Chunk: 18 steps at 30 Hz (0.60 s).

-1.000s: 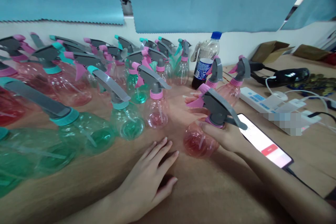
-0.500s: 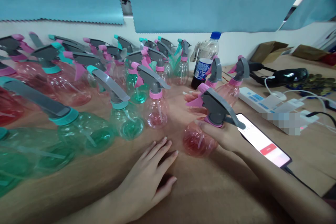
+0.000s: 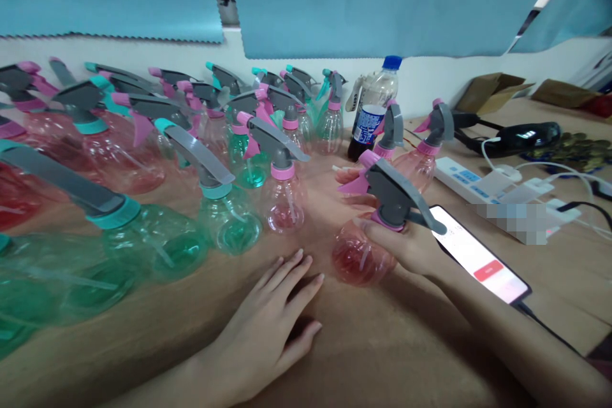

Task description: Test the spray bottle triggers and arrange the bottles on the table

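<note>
My right hand [image 3: 415, 248] is round the upper body of a pink spray bottle [image 3: 356, 258], thumb in front and fingers behind, partly hidden by it. The bottle has a grey and pink trigger head and stands on the table. Flat on the tabletop lies my left hand [image 3: 272, 312], fingers apart and holding nothing. Beyond its fingertips stand another pink spray bottle [image 3: 284, 207] and a green spray bottle [image 3: 229, 226]. A larger green spray bottle [image 3: 162, 248] is further left.
Several more pink and green spray bottles crowd the left and back. A soda bottle [image 3: 368, 121] stands near the wall. On the right are a lit phone [image 3: 482, 255], a power strip [image 3: 468, 182] with plugged cables, a black device [image 3: 521, 139] and cardboard [image 3: 492, 92].
Both hands and the held bottle keep their places. The view has shifted very slightly.
</note>
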Available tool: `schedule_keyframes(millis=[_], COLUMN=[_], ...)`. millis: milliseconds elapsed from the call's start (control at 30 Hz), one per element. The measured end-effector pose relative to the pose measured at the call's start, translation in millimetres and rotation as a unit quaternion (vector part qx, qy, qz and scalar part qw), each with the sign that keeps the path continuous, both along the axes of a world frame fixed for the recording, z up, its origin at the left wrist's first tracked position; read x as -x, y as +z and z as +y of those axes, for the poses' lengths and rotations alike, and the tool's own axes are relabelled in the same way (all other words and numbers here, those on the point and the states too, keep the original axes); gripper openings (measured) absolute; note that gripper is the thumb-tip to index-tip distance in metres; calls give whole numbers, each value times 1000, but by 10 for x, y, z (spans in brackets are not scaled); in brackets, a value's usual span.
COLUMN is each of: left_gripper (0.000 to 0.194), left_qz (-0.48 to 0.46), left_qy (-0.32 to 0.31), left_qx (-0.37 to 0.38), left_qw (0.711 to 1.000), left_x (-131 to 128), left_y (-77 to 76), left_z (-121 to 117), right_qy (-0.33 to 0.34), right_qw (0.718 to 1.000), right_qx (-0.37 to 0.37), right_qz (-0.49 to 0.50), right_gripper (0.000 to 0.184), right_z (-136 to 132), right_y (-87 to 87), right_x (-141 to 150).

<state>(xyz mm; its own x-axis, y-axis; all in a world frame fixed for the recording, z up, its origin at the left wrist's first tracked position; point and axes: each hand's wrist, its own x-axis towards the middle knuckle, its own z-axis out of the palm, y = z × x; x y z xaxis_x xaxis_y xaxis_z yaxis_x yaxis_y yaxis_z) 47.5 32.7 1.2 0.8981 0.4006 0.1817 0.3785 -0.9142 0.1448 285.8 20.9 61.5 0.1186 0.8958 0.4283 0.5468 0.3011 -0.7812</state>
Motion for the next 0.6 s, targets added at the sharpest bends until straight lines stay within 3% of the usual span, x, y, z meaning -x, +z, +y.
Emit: schedule_keyframes(millis=[367, 600], left_gripper=[45, 45], left_qz=[0, -9], left_qy=[-3, 1], left_qx=[1, 8], left_qw=[1000, 1000], left_x=[-15, -4], left_y=[11, -11], left_z=[-1, 4], right_qy=[48, 5], right_qw=[998, 999], right_qx=[-2, 27], right_qz=[40, 27], right_gripper=[42, 26], right_z=[17, -11], right_y=[15, 34], right_x=[19, 13])
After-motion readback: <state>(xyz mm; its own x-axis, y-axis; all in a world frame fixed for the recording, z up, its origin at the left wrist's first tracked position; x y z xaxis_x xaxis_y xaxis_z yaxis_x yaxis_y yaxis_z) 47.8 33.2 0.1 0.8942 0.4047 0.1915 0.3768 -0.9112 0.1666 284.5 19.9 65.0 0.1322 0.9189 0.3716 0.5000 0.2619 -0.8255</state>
